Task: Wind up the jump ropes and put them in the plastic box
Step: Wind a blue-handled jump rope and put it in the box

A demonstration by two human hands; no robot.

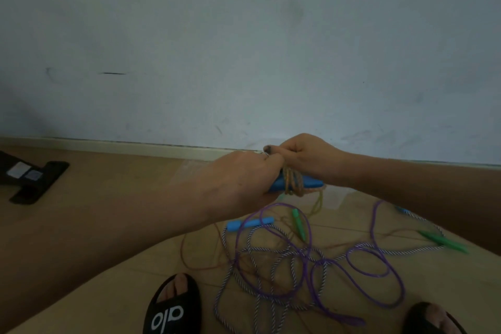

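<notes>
above the floor, both hands' grip circles the rope-wound blue handles

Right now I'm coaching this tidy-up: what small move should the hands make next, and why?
Probably another turn of the yellow rope around the blue handles. The left hand grips the handles, the right hand pinches the rope above them, and a loose length still hangs toward the floor.

Floor left: bare, easy to reach.
Floor middle: tangled ropes block it.
Near feet: slippers crowd it.
</notes>
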